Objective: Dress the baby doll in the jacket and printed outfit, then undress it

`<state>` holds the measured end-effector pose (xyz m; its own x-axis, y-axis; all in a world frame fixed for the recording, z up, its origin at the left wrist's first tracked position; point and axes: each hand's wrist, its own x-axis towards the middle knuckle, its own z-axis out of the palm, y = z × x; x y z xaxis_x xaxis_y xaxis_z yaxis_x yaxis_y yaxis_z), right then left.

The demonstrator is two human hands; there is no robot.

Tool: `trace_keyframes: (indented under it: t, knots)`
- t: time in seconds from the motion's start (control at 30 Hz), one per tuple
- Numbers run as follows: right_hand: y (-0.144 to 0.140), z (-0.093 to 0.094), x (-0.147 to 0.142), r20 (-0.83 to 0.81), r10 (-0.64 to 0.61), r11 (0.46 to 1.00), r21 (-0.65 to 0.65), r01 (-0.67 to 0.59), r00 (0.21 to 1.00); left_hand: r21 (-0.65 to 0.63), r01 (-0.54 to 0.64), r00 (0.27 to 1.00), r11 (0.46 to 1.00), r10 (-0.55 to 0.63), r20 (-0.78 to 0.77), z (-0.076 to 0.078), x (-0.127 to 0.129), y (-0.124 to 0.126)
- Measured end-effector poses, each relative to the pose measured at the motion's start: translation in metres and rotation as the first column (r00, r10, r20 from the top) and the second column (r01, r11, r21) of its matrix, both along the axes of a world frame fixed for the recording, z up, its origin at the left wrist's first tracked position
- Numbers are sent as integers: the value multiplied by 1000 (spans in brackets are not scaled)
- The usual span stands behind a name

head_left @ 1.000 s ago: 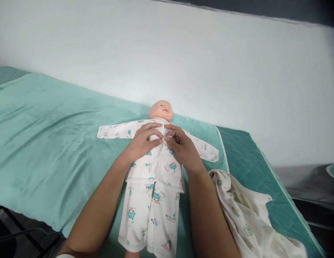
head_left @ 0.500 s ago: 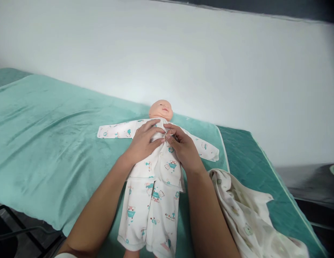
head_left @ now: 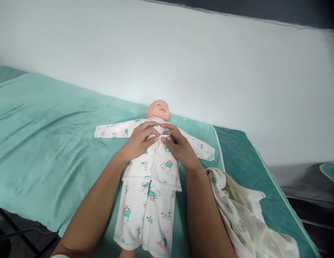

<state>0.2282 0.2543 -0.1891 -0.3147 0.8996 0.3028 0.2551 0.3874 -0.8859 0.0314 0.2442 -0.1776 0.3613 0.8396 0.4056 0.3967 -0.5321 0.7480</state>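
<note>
A baby doll (head_left: pixel 158 109) lies on its back on a teal blanket (head_left: pixel 48 136), dressed in a white printed shirt (head_left: pixel 158 165) and matching trousers (head_left: pixel 147 211), sleeves spread wide. My left hand (head_left: pixel 138 141) and my right hand (head_left: pixel 177 147) meet on the doll's upper chest just below the neck. The fingertips of both hands pinch the shirt's front edges together there. What lies between the fingers is hidden.
A crumpled cream printed cloth (head_left: pixel 244 218) lies at the right beside the doll's legs. A white wall (head_left: pixel 210 71) runs behind the bed. The mattress edge (head_left: pixel 280 200) drops off at the right, and dark floor shows at the lower left.
Both hands have crept slightly up the shirt front toward the neck and stayed pinched on the fabric. The view has shifted a little, the doll lying as before.
</note>
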Motion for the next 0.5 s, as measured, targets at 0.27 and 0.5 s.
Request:
trace_keyframes:
  t: [0.27,0.5]
  knots:
    - [-4,2,-7,-104,-20,996,-86,11,994,43,-89,995,995,91,-43,-3,7,0]
    - [-5,2,-2,-282,-202,976,-136,169,938,-122,-17,996,992,27,88,8,-5,-8]
